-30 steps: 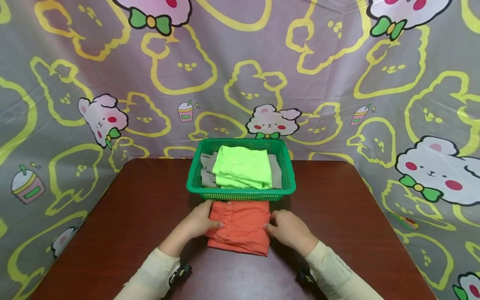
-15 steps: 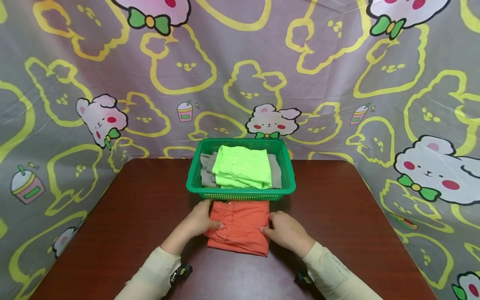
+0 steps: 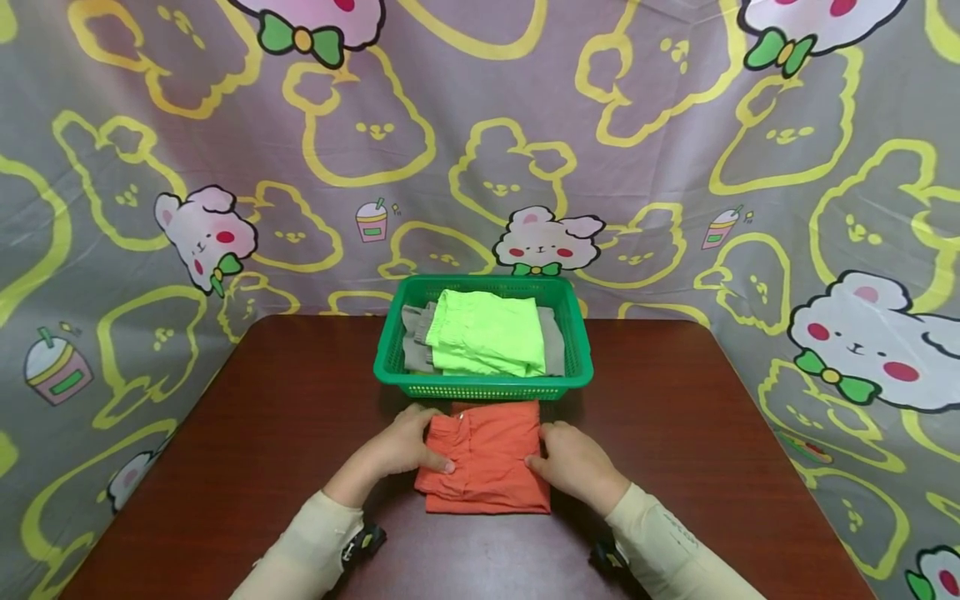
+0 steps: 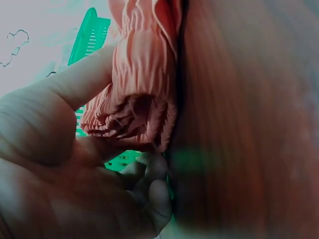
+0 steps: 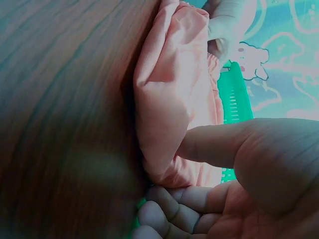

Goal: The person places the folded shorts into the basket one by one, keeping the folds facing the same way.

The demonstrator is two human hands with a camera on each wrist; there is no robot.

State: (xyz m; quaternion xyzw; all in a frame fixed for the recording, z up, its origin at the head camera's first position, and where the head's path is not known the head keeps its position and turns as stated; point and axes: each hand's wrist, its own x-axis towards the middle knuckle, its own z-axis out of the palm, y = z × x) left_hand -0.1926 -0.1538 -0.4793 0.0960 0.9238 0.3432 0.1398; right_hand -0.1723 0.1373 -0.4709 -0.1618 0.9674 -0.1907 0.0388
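Folded orange pants (image 3: pixel 491 462) with a gathered waistband (image 4: pixel 142 62) lie on the table just in front of the green basket. My left hand (image 3: pixel 399 444) holds their left end, thumb on top and the other fingers curled beside and under the roll. At the opposite edge my right hand (image 3: pixel 576 460) pinches the cloth; in the right wrist view its thumb (image 5: pixel 214 144) presses on the fold while the fingers (image 5: pixel 172 206) are curled low against the side. Both wrist views show the layered cloth close up.
Behind the pants stands the green plastic basket (image 3: pixel 480 390), holding a folded neon-green garment (image 3: pixel 487 333) on top of grey cloth (image 3: pixel 553 342). The dark red-brown table (image 3: pixel 300 400) extends to both sides, and a patterned curtain (image 3: pixel 645 100) hangs behind and along the sides.
The orange pants have turned slightly and their left side has come nearer to me, so the front edge now lies level. My left hand has shifted a little nearer with them; the right stays about put.
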